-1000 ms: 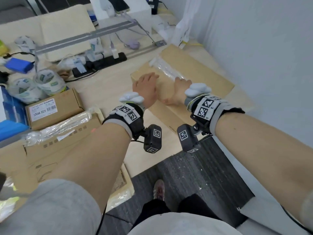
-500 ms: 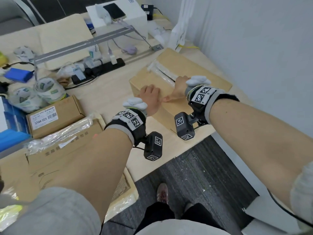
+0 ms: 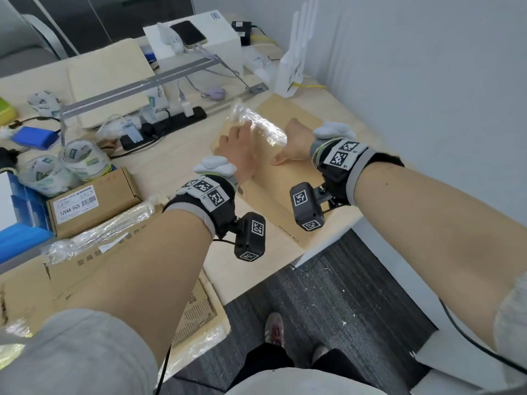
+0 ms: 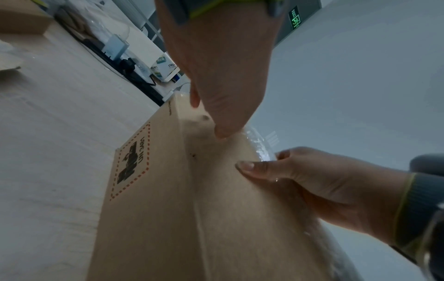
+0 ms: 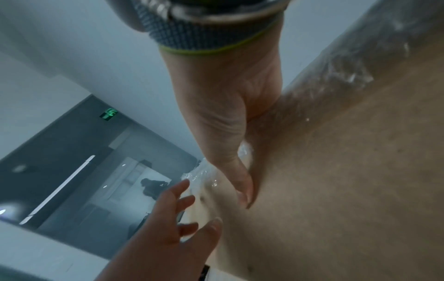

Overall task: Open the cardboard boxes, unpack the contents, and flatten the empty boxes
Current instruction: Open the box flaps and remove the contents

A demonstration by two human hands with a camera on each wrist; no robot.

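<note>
Pressing cardboard box (image 3: 273, 192), left hand (image 3: 238, 151) spread open, right hand (image 4: 310, 182) pinching plastic wrap (image 3: 256, 124) in wrist views only

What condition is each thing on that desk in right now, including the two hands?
Big cardboard box: closed, clear tape strip peeling up off its top.
Tape strip: partly lifted, crumpled.
Left hand: fingers spread, at the tape.
Right hand: grips the box's top.
Small labelled box: closed.
Phone: screen dark.

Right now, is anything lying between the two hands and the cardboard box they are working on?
Nothing blocks them. Both the left hand and the right hand already touch the cardboard box; only the loose clear packing tape along its top seam lies partly under the fingers.
</note>
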